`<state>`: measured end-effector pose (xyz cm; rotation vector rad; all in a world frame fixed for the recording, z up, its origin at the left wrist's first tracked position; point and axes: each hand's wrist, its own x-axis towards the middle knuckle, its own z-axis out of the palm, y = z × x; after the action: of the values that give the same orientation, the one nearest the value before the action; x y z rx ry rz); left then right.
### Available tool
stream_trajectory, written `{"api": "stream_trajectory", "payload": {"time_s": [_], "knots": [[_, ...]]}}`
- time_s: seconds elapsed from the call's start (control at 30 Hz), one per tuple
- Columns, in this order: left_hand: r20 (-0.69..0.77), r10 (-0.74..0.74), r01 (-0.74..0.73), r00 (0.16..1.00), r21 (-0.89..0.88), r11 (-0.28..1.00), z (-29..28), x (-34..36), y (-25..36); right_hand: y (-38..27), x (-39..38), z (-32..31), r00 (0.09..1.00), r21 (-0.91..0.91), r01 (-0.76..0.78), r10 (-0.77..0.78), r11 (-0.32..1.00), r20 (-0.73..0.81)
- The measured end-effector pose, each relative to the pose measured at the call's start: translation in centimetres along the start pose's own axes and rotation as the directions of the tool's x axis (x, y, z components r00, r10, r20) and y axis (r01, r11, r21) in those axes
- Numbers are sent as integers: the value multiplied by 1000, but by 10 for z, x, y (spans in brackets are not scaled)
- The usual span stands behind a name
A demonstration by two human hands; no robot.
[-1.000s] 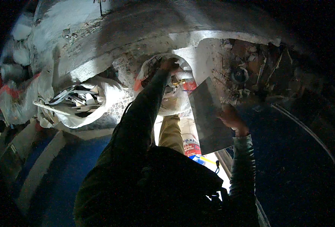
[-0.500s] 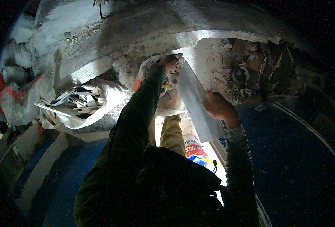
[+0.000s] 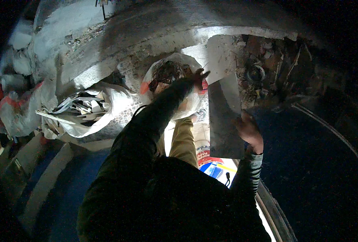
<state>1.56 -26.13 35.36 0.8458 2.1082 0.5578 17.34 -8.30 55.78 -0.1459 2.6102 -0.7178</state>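
Observation:
My right hand (image 3: pixel 249 130) grips a long, flat grey panel (image 3: pixel 224 131) by its right edge; the panel hangs nearly upright at the centre right. To the left of its upper part, my left hand (image 3: pixel 199 80) is empty with its fingers apart. A clear plastic bag (image 3: pixel 190 107) holding dark scraps and rubble stands by my left forearm, which hides part of it. A small red piece (image 3: pixel 204 86) shows just below my left hand.
At the left, a white sack (image 3: pixel 124 105) gapes over several flat offcuts (image 3: pixel 92 107). A coiled ring (image 3: pixel 255 73) lies among debris at the right. A red-and-white container (image 3: pixel 203 151) sits below the panel. A pale wall ledge (image 3: pixel 247 31) runs behind.
The panel has swung from a slant to nearly upright and moved right, away from the bag. My left hand has let go of its top and moved right and slightly down.

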Motion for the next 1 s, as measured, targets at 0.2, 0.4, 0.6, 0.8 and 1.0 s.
{"api": "stream_trajectory", "payload": {"time_s": [0.2,0.4,0.6,0.8,1.0], "knots": [[-435,152,-60,887,219,974,43,-29,10,10,-45,0,987,-365,103,-141,925,-80],[-725,-6,34,689,23,999,16,-18,4,76,-138,38,961,-22,-269,267,963,-77],[-581,-170,144,796,-91,985,10,-31,20,63,-186,97,603,680,-313,692,663,-397],[-679,-273,-285,682,-590,755,22,-24,-77,56,-185,124,364,626,-468,781,624,-508],[-719,-412,-131,560,-568,813,-59,8,-130,72,-191,138,48,816,-310,865,488,-499]]}}
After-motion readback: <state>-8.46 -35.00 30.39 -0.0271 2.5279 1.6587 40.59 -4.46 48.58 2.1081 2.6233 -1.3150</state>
